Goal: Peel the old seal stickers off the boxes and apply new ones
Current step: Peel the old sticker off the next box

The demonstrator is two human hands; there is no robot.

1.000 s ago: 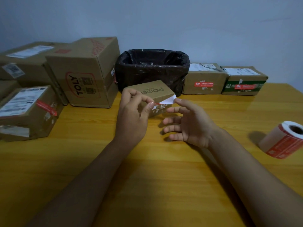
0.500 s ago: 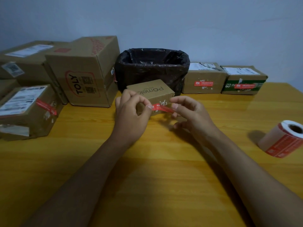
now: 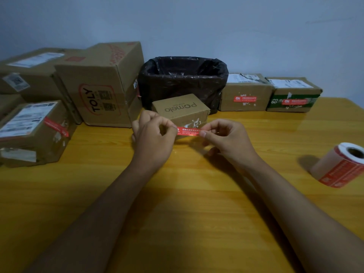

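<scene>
In front of the small Pomelo box (image 3: 180, 110), the left hand (image 3: 152, 138) and right hand (image 3: 226, 138) each pinch one end of a red seal sticker (image 3: 188, 132), both grips grasping it taut above the yellow surface (image 3: 187, 203). A sticker roll (image 3: 341, 164) lies far right.

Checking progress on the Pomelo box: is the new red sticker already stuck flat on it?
No: the red sticker is stretched between the left hand and right hand, in front of the Pomelo box.
</scene>
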